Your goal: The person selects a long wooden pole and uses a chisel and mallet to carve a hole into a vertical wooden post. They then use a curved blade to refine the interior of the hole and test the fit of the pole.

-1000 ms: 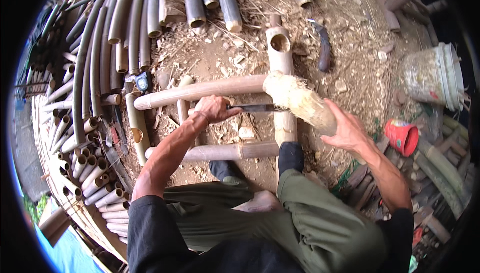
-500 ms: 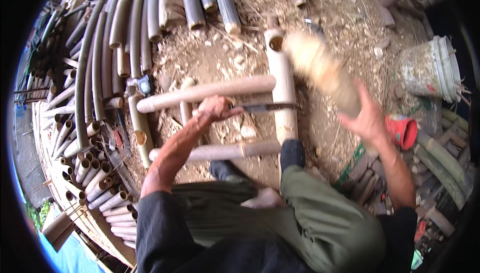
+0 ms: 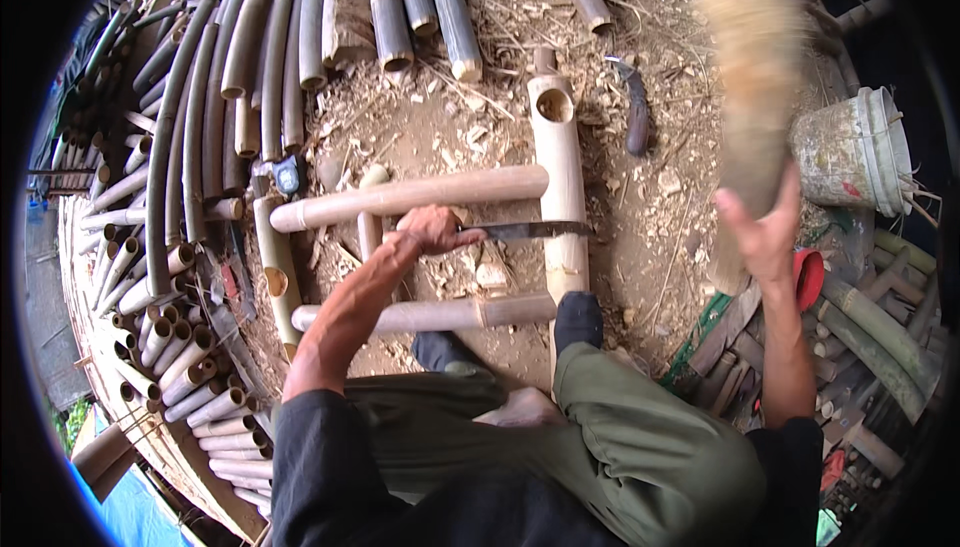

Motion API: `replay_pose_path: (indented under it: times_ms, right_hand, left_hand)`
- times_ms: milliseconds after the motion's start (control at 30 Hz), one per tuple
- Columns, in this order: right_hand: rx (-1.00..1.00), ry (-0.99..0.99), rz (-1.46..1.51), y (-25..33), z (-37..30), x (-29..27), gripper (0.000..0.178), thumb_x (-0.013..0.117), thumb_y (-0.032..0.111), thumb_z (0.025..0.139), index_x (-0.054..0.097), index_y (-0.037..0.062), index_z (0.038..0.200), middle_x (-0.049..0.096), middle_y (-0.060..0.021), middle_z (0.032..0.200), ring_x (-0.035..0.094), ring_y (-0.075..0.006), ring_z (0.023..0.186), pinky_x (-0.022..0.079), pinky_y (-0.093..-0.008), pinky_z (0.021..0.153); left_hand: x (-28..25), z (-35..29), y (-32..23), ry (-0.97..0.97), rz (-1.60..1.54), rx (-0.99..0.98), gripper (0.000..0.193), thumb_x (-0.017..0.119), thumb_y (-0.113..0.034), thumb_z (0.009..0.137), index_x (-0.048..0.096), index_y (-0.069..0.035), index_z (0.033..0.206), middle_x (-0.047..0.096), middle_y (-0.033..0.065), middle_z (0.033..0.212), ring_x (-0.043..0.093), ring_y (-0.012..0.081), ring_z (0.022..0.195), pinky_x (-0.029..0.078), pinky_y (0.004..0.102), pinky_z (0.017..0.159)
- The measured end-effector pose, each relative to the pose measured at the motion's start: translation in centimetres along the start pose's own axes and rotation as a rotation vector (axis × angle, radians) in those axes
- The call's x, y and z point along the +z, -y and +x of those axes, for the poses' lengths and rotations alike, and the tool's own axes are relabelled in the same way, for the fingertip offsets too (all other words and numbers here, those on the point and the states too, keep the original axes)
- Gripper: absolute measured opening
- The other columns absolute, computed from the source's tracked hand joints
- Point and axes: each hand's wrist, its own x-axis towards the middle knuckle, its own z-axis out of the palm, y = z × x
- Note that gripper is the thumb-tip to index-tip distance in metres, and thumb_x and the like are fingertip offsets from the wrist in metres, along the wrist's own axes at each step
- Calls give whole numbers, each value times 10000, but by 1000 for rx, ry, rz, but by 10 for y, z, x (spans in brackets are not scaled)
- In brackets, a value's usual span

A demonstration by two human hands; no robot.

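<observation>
My left hand (image 3: 432, 231) is closed round the handle of a long dark blade (image 3: 540, 231), a machete-like knife. Its blade lies across a pale upright bamboo pole (image 3: 566, 172) that has a round hole near its far end. Raised at the right, my right hand (image 3: 770, 242) grips a thick wooden mallet (image 3: 755, 97), its pale, worn upper part blurred by motion. Two bamboo crosspieces (image 3: 410, 197) span between that pole and a second bamboo post (image 3: 280, 287) on the left, making a frame. My foot (image 3: 578, 319) rests against the pole's near end.
Long bamboo poles (image 3: 250, 27) lie at the far left, with stacked cut lengths (image 3: 200, 377) nearer. A curved-handled tool (image 3: 636, 112) lies on the chip-strewn ground. At right stand a dirty white bucket (image 3: 845, 152) and a red container (image 3: 808, 279) beside bamboo offcuts (image 3: 880, 337).
My right hand has moved right and the mallet has swung up and away from the pole. The left hand and blade have stayed nearly in place across the pole.
</observation>
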Motion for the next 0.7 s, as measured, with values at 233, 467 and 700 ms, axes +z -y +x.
replay_pose_path:
  times_ms: [233, 467, 700]
  right_hand:
    - [357, 766, -413, -61, -101, 40, 989, 816, 306, 662, 292, -51, 1422, 446, -329, 1364, 518, -421, 1228, 451, -439, 1019]
    - [440, 194, 235, -44, -51, -31, 840, 714, 221, 755, 282, 2, 1443, 510, -160, 1270, 536, -269, 1163, 458, -406, 991]
    - [630, 62, 421, -43, -98, -66, 741, 726, 262, 763, 361, 10, 1357, 551, -109, 1075, 605, -200, 953, 555, -343, 781]
  left_hand:
    - [-35, 26, -1, 0, -37, 24, 788, 480, -812, 786, 645, -60, 616, 619, 105, 563, 589, 267, 527, 490, 429, 550]
    - [-85, 56, -8, 36, 313, 33, 823, 483, -882, 716, 555, -93, 494, 479, 10, 451, 472, 165, 422, 369, 349, 406]
    - [-45, 6, -40, -560, -279, 10, 552, 639, -648, 820, 709, -101, 850, 575, 16, 504, 527, 160, 426, 427, 350, 424]
